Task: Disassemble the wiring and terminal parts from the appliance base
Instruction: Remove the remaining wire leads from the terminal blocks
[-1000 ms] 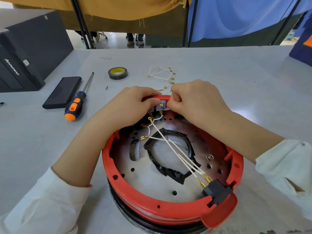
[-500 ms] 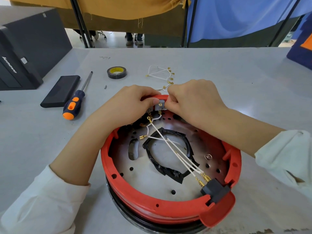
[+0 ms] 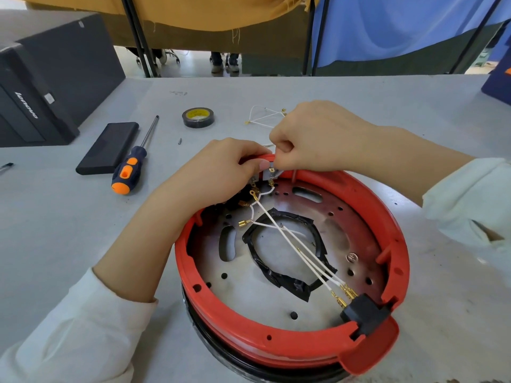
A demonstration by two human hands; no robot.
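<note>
Right hand [image 3: 318, 136] has lifted from the terminal block [image 3: 269, 174], fingers clenched, apparently pulling a connector free; left hand [image 3: 218, 172] grips the block.

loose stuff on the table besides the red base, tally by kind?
Screwdriver: 1
Tape roll: 1
Flat black slab: 1
Loose wire bundle: 1
Small screw or bit: 1
Black computer case: 1
Total: 6
</note>
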